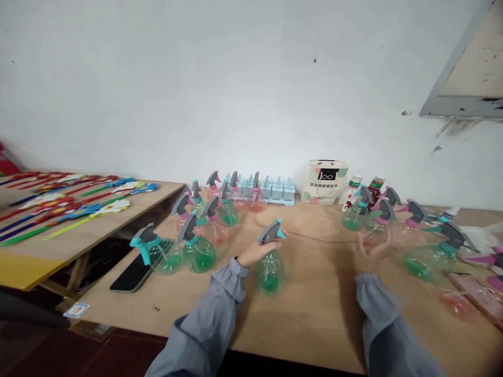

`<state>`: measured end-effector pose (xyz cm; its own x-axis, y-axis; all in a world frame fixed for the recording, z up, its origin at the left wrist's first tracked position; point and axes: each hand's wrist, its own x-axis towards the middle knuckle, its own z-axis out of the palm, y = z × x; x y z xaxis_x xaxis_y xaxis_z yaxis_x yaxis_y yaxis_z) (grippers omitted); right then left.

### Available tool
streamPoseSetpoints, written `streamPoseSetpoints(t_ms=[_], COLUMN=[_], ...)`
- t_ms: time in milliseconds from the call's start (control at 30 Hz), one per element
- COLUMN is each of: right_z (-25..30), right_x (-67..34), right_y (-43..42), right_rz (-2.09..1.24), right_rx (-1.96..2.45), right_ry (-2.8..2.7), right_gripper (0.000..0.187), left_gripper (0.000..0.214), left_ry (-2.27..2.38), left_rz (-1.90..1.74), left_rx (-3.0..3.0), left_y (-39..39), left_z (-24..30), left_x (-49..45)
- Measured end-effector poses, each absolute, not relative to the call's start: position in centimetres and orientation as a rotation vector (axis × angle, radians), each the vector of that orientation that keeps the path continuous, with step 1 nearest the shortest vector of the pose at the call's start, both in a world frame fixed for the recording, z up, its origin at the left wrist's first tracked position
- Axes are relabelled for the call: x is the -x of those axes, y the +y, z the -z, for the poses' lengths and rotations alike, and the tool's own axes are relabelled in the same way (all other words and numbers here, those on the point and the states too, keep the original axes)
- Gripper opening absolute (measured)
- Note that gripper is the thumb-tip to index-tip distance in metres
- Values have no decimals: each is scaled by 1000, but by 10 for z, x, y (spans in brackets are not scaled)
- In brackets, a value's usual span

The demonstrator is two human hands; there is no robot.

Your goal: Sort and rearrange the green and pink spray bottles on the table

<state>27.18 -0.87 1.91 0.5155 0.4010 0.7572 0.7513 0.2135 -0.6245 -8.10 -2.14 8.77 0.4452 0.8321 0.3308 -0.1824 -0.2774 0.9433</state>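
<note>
My left hand (257, 252) is closed around the neck of a spray bottle (270, 275) with a grey and turquoise head and green liquid low in its clear round body. The bottle is upright near the table's middle. To the right, my right hand (371, 254), a little blurred, curls its fingers round both sides of a pink spray bottle (373, 234) with a grey and pink head. Beside it are a green spray bottle (353, 217) and another pink one (406, 234). A green spray bottle (428, 262) leans at far right.
Several spray bottles (199, 255) stand to the left, one tilted (167, 256) by a phone (131, 275). Behind are a light-blue popsicle mould (281, 192), a printed carton (324, 183) and labelled bottles (351, 191). Colourful hand-shaped sticks (82, 209) cover the left table.
</note>
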Motion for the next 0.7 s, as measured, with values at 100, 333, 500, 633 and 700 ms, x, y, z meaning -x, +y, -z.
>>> streamPoseSetpoints(t_ms=[100,333,500,633,700], right_z=[-15,-5,4,14,19], right_x=[-319,-343,-320,-283,-264], right_y=[16,38,20,-8,-22], right_rz=[449,354,307,152,74], right_rx=[1509,1557,1484,1309,1263], right_ry=[-949,-931,-1064,-1193,-1219], right_gripper=[96,120,112,98,94], left_gripper=[42,33,33,37,39], left_ry=[546,444,397,405,409], left_rz=[-1054,-970,-966,-888,-857], left_rx=[-1380,-1212,-1147,-1124,-1129], left_y=[-24,-23,-18,-15,-14], left_z=[-94,-95,-93,-92,-91], left_x=[85,86,92,95,96])
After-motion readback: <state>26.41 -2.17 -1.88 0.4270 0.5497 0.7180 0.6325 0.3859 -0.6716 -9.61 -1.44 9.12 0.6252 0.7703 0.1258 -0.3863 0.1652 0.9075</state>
